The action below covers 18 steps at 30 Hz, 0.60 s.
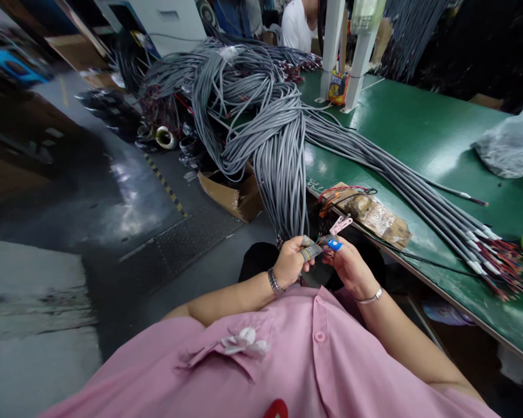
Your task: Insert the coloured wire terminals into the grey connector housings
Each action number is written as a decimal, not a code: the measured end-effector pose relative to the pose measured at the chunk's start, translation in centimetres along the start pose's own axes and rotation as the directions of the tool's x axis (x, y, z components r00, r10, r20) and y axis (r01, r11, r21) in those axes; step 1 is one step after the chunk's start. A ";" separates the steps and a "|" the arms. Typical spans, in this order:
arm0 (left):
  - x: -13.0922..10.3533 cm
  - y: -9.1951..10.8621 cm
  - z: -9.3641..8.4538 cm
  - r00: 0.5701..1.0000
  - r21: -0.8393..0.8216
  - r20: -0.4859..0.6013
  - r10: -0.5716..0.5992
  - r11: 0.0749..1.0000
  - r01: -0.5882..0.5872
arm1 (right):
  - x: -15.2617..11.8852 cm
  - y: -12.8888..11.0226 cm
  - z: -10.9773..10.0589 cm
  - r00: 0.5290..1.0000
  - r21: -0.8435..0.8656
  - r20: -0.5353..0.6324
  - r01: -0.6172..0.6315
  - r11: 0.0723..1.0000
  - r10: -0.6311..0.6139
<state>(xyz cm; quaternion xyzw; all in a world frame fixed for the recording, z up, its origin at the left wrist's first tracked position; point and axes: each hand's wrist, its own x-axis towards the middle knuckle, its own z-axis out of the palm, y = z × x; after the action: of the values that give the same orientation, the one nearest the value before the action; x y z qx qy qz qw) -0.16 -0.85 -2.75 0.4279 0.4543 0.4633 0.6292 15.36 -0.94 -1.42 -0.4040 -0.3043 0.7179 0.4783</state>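
Note:
In front of my chest, my left hand [290, 264] is closed in a pinch, with grey finger covers on its thumb and a finger. Close beside it my right hand [349, 266] pinches too, with a blue wrap on one fingertip. Thin coloured wires [323, 249] show between the fingertips of both hands; their exact ends are too small to make out. Just behind the hands a thick bundle of grey cables [283, 168] hangs over the table edge. A pink clip [341, 224] sits right above my right fingers.
More grey cables with bared coloured wire ends [501, 261] lie along the green table [401, 122]. A taped board [377, 217] rests at its edge. An open cardboard box [226, 194] stands below left. White posts [358, 64] rise behind; a person [296, 26] is beyond.

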 end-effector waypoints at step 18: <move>-0.5 2.7 1.2 0.998 -0.193 0.027 -0.059 0.979 0.063 | 2.5 -0.7 -2.0 0.995 0.245 -0.075 0.075 0.966 -0.059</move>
<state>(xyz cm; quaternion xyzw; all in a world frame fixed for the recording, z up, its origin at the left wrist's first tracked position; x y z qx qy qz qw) 0.42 -0.91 0.15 0.3554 0.4135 0.4811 0.6865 16.82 1.74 -2.53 -0.3542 -0.2096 0.7199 0.5590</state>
